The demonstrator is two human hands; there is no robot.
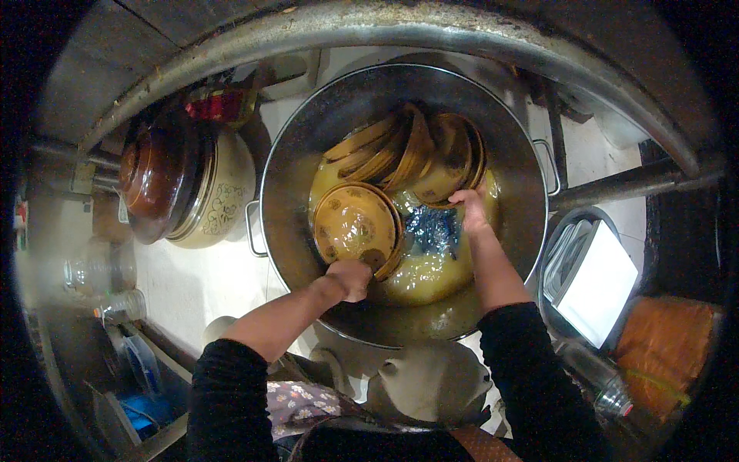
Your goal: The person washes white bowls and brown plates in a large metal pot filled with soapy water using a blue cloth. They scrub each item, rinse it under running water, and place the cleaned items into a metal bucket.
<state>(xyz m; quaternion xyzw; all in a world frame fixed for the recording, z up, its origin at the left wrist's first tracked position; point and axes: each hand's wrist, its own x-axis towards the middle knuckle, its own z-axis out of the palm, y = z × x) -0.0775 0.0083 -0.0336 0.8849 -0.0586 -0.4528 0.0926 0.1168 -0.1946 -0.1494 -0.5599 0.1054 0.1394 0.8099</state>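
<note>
A large round metal pot [508, 231] with side handles stands before me, with yellowish liquid [427, 286] at its bottom. My left hand [351, 279] grips the near rim of a yellow-brown patterned bowl [355, 225], which overlaps another bowl at the pot's left. Over at the right, my right hand [472, 205] holds the edge of a tilted yellow bowl [441, 179] that leans with others. More brown bowls [375, 147] lean together on their sides towards the pot's far wall. A dark blue thing [432, 231], perhaps cloth, lies in the liquid between the hands.
A thick metal rail [369, 26] curves across the far side. Left of the pot stands a cream patterned crock [219, 196] with a brown lid [159, 179]. On the right are a tub [542, 277] with a white rectangular object [600, 283], a clear bottle [594, 375] and an orange-brown object [664, 346].
</note>
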